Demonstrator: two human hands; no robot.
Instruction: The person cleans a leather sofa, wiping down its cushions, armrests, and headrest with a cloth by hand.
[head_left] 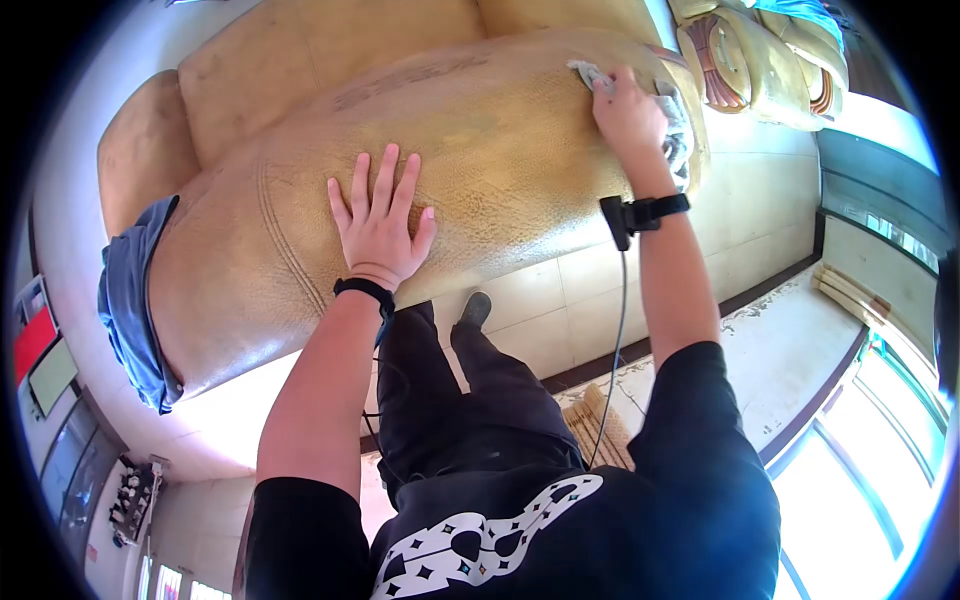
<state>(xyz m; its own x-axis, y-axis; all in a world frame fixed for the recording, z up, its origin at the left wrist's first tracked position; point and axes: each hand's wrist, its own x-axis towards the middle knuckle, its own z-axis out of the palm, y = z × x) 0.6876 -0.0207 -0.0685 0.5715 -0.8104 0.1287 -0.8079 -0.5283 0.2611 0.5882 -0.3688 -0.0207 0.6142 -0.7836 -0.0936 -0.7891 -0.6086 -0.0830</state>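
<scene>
One pale cloth [590, 76] lies bunched beneath the right hand [630, 115].

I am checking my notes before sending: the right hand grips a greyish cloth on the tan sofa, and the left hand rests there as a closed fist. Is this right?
Not the fist: the head view shows the left hand lying flat and open. The right hand does grip a greyish cloth on the tan sofa.

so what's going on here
A person's right hand has a pale cloth in its grip against the worn tan sofa, near one end. The left hand lies on the same surface, palm down, fingers spread. A dark blue cloth drapes over the sofa's other end.
</scene>
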